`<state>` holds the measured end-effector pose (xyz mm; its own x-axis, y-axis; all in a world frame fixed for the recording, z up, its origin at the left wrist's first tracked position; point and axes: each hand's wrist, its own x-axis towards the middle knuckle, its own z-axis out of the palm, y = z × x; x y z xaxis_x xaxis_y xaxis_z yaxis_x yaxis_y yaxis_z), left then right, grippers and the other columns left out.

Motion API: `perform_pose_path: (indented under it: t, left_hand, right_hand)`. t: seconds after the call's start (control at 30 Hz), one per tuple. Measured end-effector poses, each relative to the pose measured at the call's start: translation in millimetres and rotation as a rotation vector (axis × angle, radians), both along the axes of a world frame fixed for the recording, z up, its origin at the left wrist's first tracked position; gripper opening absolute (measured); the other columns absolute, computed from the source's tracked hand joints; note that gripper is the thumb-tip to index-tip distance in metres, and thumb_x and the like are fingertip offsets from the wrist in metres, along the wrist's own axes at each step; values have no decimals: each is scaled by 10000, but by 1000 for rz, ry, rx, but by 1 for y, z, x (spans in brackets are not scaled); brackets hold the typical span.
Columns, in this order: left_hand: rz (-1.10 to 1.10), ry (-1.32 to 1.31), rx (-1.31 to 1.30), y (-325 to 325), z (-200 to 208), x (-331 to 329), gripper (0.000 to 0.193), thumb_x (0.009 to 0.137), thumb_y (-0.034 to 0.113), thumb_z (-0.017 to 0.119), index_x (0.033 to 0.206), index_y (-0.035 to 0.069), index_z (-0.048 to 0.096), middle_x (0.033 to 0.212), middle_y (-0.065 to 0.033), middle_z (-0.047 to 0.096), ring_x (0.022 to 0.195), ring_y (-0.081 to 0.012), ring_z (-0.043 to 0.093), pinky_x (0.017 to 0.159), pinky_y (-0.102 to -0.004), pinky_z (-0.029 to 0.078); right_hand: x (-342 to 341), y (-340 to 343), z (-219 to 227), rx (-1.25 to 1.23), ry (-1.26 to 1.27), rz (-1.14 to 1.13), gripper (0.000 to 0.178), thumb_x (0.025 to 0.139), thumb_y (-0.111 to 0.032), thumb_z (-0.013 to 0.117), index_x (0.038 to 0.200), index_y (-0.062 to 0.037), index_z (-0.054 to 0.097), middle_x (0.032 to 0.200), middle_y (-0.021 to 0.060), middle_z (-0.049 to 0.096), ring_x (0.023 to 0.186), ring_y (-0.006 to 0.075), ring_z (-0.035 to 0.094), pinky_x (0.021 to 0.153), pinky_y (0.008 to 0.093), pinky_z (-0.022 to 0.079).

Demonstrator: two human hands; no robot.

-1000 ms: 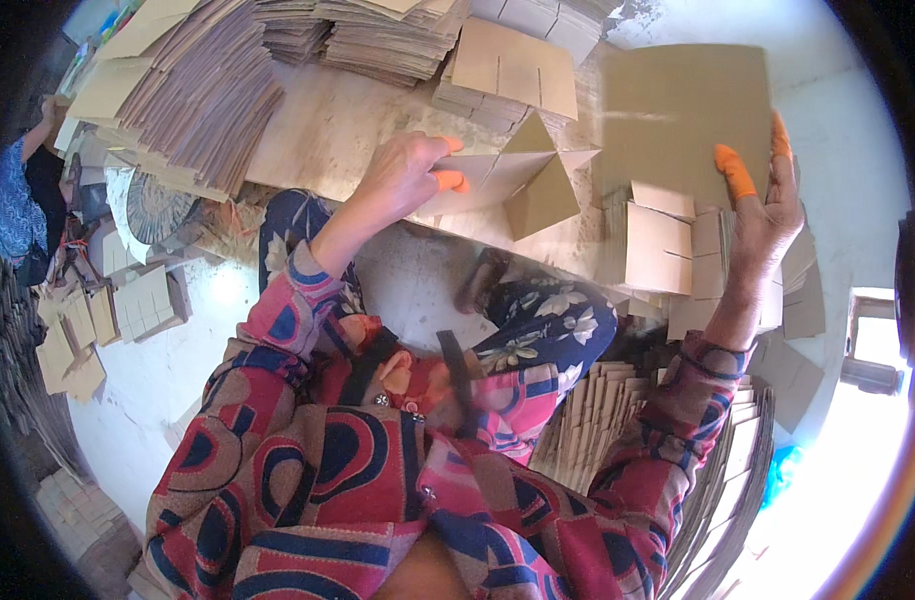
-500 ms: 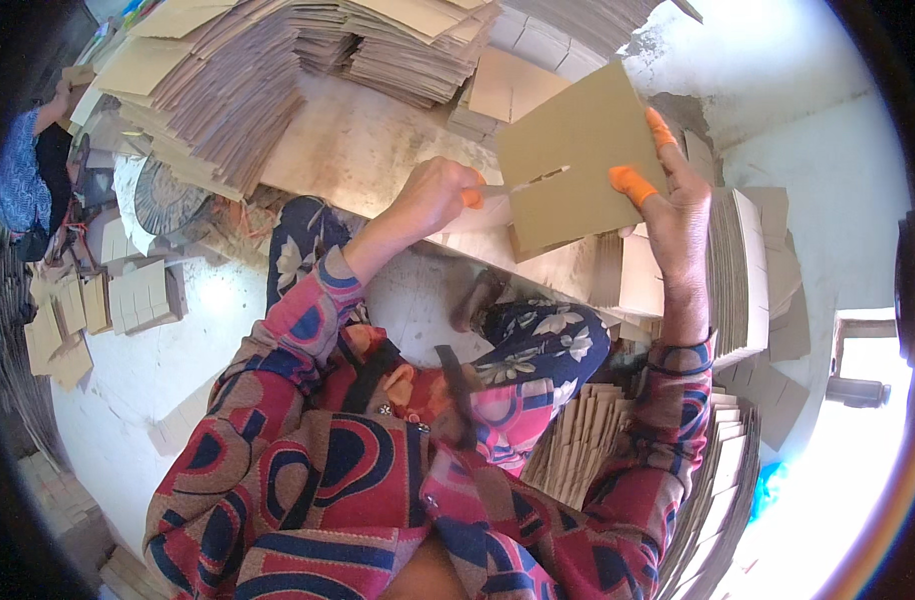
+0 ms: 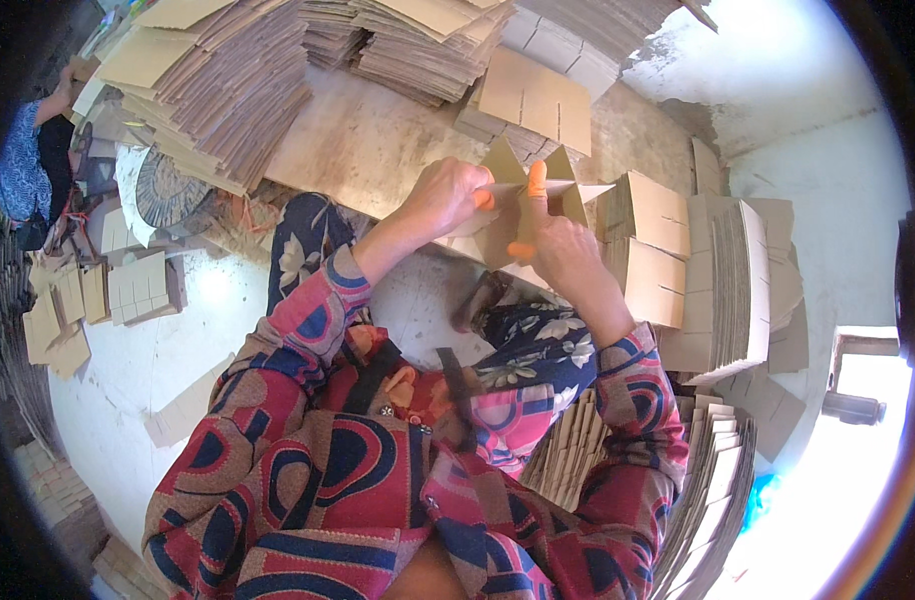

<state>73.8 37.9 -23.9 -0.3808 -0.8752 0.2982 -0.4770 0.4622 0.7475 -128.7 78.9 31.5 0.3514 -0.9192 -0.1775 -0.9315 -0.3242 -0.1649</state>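
A brown cardboard divider (image 3: 502,232) of crossing panels is held between my hands above the low bench. My left hand (image 3: 448,195) is closed on its left side, the thumb and finger pinching a panel edge; an orange finger cover shows there. From the right, my right hand (image 3: 570,250) grips the panels, its orange-covered thumb and finger pressed against them. Pointed panel corners stick up beyond the fingers. How the panels meet at the middle is partly hidden by my right hand. Close by on the right sit stacks of slotted cardboard sheets (image 3: 660,215).
Tall stacks of cardboard sheets (image 3: 228,95) stand at the far left of the wooden bench (image 3: 343,125). A smaller slotted stack (image 3: 538,95) lies behind my hands. More cardboard pieces (image 3: 713,500) rest beside my right arm. Another person's arm (image 3: 56,105) shows at the far left.
My right hand has come left and down toward my left hand. The single flat slotted sheet it held up is now among crossing panels between both hands.
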Motion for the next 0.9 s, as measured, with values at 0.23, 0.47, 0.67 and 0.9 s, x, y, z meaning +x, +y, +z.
perform_pose_path:
  t: [0.23,0.47,0.67,0.9]
  left_hand:
    - [110,-45,-77,9,10,2,432,714,201,793,1094,38,667,1069,-155,677,949,-322,643,780,-384,517]
    - [-28,-312,-510,-6,20,-1,617,687,253,784,1228,39,579,1376,-131,513,1325,-374,403,1071,-502,336]
    - [-214,-304,-480,-21,8,7,503,749,212,718,1208,62,579,1091,-91,645,1138,-288,555,966,-443,408]
    - [-258,-292,-355,-3,32,14,436,838,117,561,1272,151,547,716,-82,627,673,-303,635,597,-404,485]
  right_hand:
    - [-25,-28,22,-656,-88,-131,726,841,-520,651,1287,27,482,862,189,694,827,415,671,701,445,540]
    - [-35,-26,20,-66,-110,53,765,807,-507,695,1250,74,467,1033,230,653,1020,381,628,983,684,305]
    - [-7,2,17,-149,-58,-29,434,827,-230,687,1124,20,493,826,192,675,883,346,672,845,569,459]
    - [-14,16,-5,-351,-145,144,235,831,-33,582,1061,-34,531,775,133,645,758,308,659,604,399,522]
